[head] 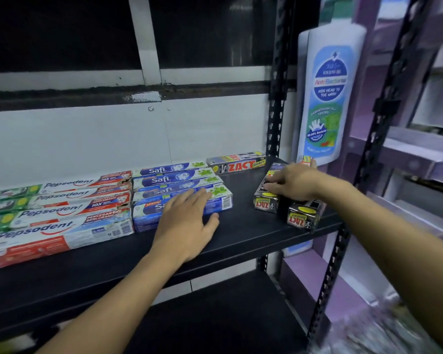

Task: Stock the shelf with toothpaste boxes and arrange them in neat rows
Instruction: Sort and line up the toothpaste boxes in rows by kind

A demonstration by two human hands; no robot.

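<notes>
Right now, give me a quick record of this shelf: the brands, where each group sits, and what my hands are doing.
shelf: black metal
left group: Pepsodent boxes, rows lying lengthwise
middle group: Safi boxes, same way
right group: Zact boxes, ends facing out; single Zact box lengthwise at back
left hand: flat on front Safi box
right hand: atop Zact boxes, grip unclear
</notes>
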